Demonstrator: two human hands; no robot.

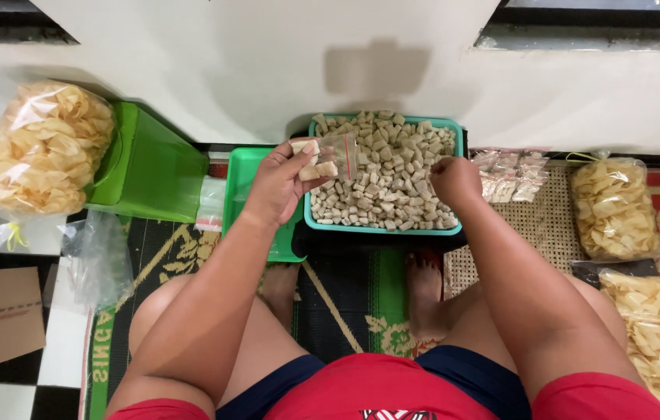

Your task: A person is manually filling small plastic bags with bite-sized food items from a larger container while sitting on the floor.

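Two hands: both mine, raised over the teal tray [454, 230] on the floor between my knees.
Left hand [277, 187]: pinched around a small clear bag [335, 158], held up at the tray's left rim. My fingers grip its left side; a few pale pieces already show inside it.
Right hand [454, 180]: loosely curled, fingertips down among the pale snack pieces [388, 175] near the tray's right side. I cannot tell whether anything is pinched between the fingers.
Key relation: the bag lies to the left of my right hand, across the width of the tray, with the heap of pieces between the two hands. Its long side runs roughly left to right, its free end toward my right hand. My left hand already has it; my right hand is the one nearer the loose pieces.
Tray: nearly full, sitting on a dark stand just beyond my feet.
Left of tray: an empty green tray [246, 194], half under my left wrist, then a green scale [155, 167] carrying a big bag of crackers [46, 148].
Right of tray: a pile of filled small packets [510, 175] on a woven mat [544, 225], and more bagged chips [614, 206] beyond.
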